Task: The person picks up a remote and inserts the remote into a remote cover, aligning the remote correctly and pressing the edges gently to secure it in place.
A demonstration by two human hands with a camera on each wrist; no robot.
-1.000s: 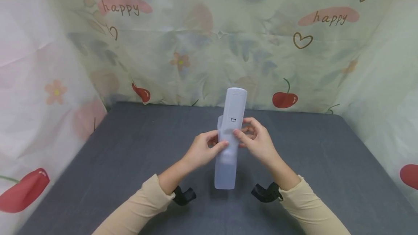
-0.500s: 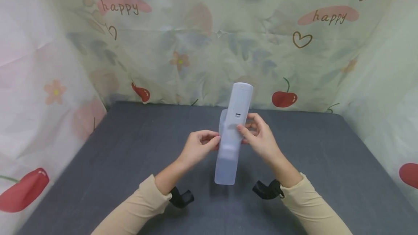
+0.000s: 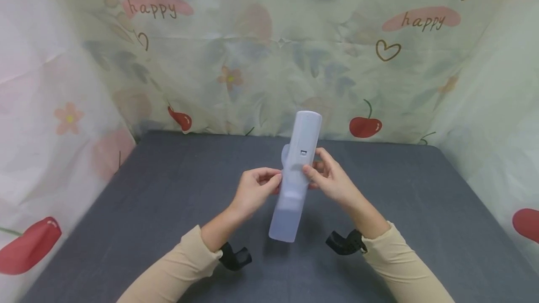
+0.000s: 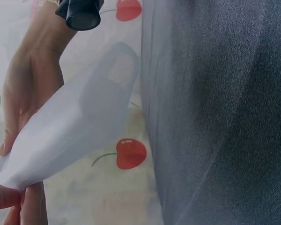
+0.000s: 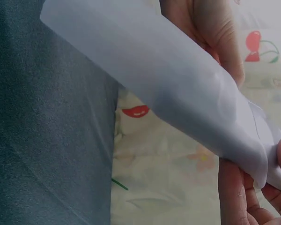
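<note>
A long white remote control [image 3: 307, 130] with a small square slot in its back is held up over the table, its top leaning right. A translucent soft sleeve [image 3: 287, 219] covers its lower part and runs on below it; one flap of the sleeve stands out at the left. My left hand [image 3: 251, 191] pinches the sleeve's left edge between thumb and fingers. From the right, my right hand [image 3: 334, 182] grips the remote and sleeve, thumb on the back and fingers behind. In the right wrist view the sleeve [image 5: 145, 61] hides part of the left hand.
A dark grey table [image 3: 177, 228] lies under both hands. Printed cloth [image 3: 269, 69] with cherries and lettering hangs behind it and along both sides. Black wrist mounts [image 3: 236, 257] stick out from both beige sleeve cuffs.
My left thumb has slid off the sleeve's face to its left edge. The remote and sleeve rose slightly, then sank, and now tilt more, with the lower end swung left.
</note>
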